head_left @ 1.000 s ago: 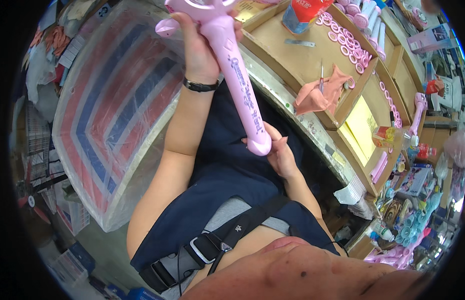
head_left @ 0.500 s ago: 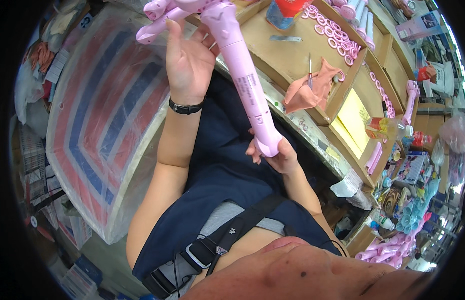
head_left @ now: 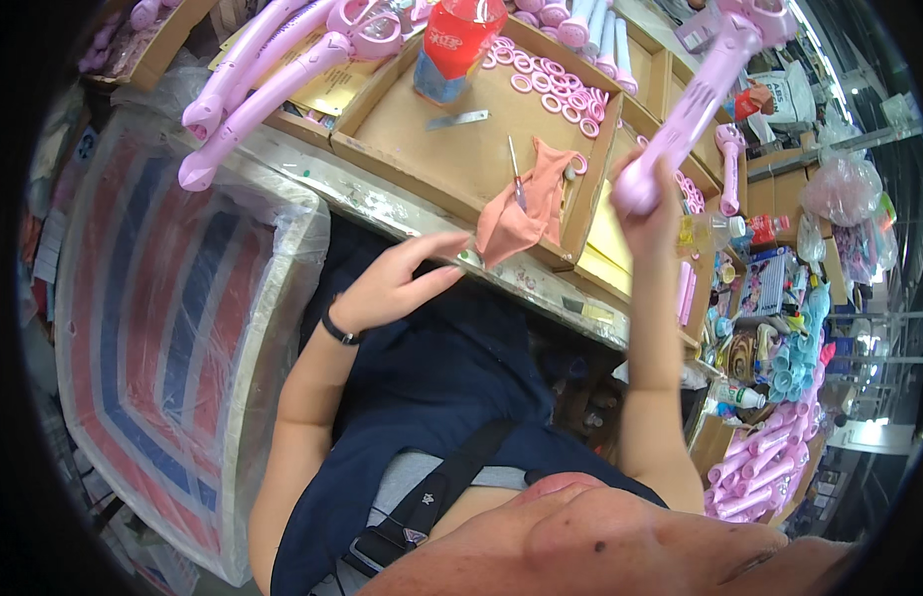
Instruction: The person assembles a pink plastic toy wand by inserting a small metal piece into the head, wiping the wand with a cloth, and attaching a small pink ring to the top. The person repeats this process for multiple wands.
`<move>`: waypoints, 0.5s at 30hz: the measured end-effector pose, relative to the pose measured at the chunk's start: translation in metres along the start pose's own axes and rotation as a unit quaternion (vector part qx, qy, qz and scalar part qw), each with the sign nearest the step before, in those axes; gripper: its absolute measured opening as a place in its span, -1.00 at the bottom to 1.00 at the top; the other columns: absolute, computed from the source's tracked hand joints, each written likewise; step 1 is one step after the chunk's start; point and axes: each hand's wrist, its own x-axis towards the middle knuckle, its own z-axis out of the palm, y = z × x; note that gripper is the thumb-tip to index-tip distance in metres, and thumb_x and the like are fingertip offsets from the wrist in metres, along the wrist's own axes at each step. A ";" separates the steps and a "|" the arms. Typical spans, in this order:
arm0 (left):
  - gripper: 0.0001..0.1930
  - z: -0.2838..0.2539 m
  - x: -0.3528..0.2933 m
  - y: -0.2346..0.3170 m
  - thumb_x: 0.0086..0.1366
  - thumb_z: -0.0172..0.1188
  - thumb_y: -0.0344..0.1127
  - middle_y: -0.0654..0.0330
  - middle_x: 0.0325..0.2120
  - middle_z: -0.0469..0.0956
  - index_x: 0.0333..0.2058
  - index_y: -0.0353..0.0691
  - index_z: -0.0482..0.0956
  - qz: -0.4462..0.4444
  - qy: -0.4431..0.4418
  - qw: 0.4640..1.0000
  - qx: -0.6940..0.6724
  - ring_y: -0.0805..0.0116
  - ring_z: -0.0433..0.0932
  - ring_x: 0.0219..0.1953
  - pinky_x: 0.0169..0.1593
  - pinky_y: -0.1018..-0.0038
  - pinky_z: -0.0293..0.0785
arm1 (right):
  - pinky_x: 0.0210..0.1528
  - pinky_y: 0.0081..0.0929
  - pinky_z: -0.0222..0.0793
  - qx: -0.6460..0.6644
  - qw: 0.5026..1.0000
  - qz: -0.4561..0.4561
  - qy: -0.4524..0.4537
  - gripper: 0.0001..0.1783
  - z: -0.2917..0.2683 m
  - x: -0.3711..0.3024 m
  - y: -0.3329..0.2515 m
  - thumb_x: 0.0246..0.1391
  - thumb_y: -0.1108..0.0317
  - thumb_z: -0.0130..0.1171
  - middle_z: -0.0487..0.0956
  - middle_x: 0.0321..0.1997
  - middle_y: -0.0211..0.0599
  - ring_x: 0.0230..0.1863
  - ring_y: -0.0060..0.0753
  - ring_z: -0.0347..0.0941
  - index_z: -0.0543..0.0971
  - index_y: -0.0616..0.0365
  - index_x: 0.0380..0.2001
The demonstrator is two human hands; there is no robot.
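Wand point(head_left: 692, 109), pink plastic, is in the right hand point(head_left: 648, 211), up over the right part of the desk point(head_left: 367, 204). Long axis slants from near left to far right: rounded end at the grip, wider head far and right, slightly blurred. Main relation: the wand points away from the body and away from the left hand point(head_left: 397, 286); the right hand is the nearer one, wrapped around the rounded end, with its forearm almost straight out along the right side.

Left hand: well apart from the wand, to its left and nearer the body. It holds nothing; fingers extended to the right, thumb parted from them. Fingertips sit at the near edge of the desk, just left of a peach cloth point(head_left: 521, 223); cannot tell whether they touch the edge.

Between the hands: the cloth with a screwdriver point(head_left: 519, 189) on it, at the near right corner of a cardboard tray point(head_left: 412, 149). Farther in the tray: metal strip point(head_left: 458, 120), pink rings point(head_left: 553, 87), and a red-and-blue packet point(head_left: 459, 50) toward the far left.

Outward: further pink wands point(head_left: 273, 104) lie far left, roughly parallel to the held one; a similar piece point(head_left: 729, 171) lies right of the right hand. Striped panel point(head_left: 148, 348) under clear film stands left of the body.
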 end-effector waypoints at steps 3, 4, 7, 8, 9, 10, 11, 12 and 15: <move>-0.62 0.000 -0.051 -0.025 0.33 0.04 -0.37 0.10 -0.03 0.46 0.09 -0.36 0.32 -0.116 0.085 0.982 -0.121 0.39 0.44 0.03 0.12 0.48 0.34 | -0.70 -0.74 0.18 -0.211 0.963 0.039 0.161 -0.70 -0.066 0.105 -0.054 0.03 0.12 0.21 0.48 -0.57 -0.39 -0.63 -0.66 0.36 0.46 0.12 -0.36; -0.64 -0.001 -0.071 -0.030 0.34 0.02 -0.37 0.12 -0.05 0.47 0.08 -0.34 0.34 -0.127 0.118 0.977 -0.125 0.42 0.45 0.00 0.10 0.50 0.35 | -0.70 -0.72 0.15 -0.265 0.941 0.062 0.202 -0.70 -0.092 0.131 -0.063 -0.01 0.13 0.23 0.47 -0.58 -0.40 -0.64 -0.64 0.34 0.46 0.11 -0.36; -0.67 -0.005 -0.127 -0.030 0.34 0.02 -0.37 0.15 -0.08 0.48 0.04 -0.33 0.37 -0.168 0.205 0.951 -0.156 0.43 0.45 -0.02 0.09 0.51 0.35 | -0.74 -0.76 0.13 -0.253 0.932 0.005 0.259 -0.70 -0.168 0.190 -0.065 -0.10 0.22 0.33 0.44 -0.57 -0.44 -0.67 -0.63 0.32 0.45 0.09 -0.40; -0.68 -0.005 -0.146 -0.024 0.34 0.03 -0.36 0.16 -0.09 0.48 0.03 -0.32 0.38 -0.207 0.238 0.936 -0.159 0.43 0.45 -0.02 0.09 0.50 0.35 | -0.70 -0.73 0.18 -0.258 0.932 0.007 0.253 -0.69 -0.192 0.202 -0.062 -0.11 0.19 0.34 0.44 -0.57 -0.47 -0.65 -0.63 0.32 0.48 0.07 -0.36; -0.69 -0.009 -0.165 -0.014 0.33 0.03 -0.37 0.16 -0.10 0.48 0.02 -0.33 0.39 -0.220 0.258 0.925 -0.173 0.43 0.44 -0.01 0.08 0.48 0.36 | -0.67 -0.72 0.21 -0.277 0.928 0.020 0.247 -0.69 -0.215 0.210 -0.061 -0.11 0.16 0.33 0.44 -0.57 -0.51 -0.65 -0.65 0.31 0.49 0.05 -0.34; -0.69 -0.013 -0.182 -0.004 0.34 0.02 -0.33 0.16 -0.11 0.49 0.01 -0.33 0.40 -0.176 0.274 0.931 -0.163 0.41 0.45 -0.03 0.07 0.47 0.37 | -0.61 -0.64 0.25 -0.312 0.913 0.042 0.258 -0.65 -0.235 0.218 -0.057 -0.16 0.10 0.34 0.43 -0.59 -0.52 -0.62 -0.59 0.32 0.50 0.05 -0.37; -0.69 -0.017 -0.199 0.007 0.36 -0.02 -0.30 0.14 -0.12 0.49 0.01 -0.33 0.39 -0.159 0.303 0.926 -0.161 0.37 0.47 -0.04 0.07 0.43 0.37 | -0.62 -0.64 0.20 -0.329 0.895 0.072 0.293 -0.68 -0.252 0.227 -0.053 -0.17 0.08 0.33 0.39 -0.62 -0.53 -0.63 -0.60 0.29 0.51 0.02 -0.43; -0.68 -0.023 -0.214 0.016 0.38 -0.05 -0.26 0.11 -0.13 0.50 0.01 -0.34 0.38 -0.141 0.334 0.918 -0.160 0.33 0.48 -0.04 0.08 0.39 0.37 | -0.63 -0.63 0.17 -0.395 0.875 0.077 0.269 -0.70 -0.270 0.231 -0.050 -0.17 0.06 0.32 0.37 -0.63 -0.52 -0.64 -0.60 0.27 0.52 0.00 -0.48; -0.68 -0.058 -0.253 0.026 0.39 -0.05 -0.24 0.11 -0.13 0.51 -0.01 -0.32 0.40 -0.119 0.427 0.891 -0.099 0.33 0.50 -0.07 0.06 0.37 0.39 | -0.47 -0.40 0.34 -0.419 0.857 0.100 0.284 -0.53 -0.292 0.255 -0.040 -0.18 -0.05 0.33 0.46 -0.57 -0.36 -0.53 -0.38 0.39 0.55 0.16 -0.41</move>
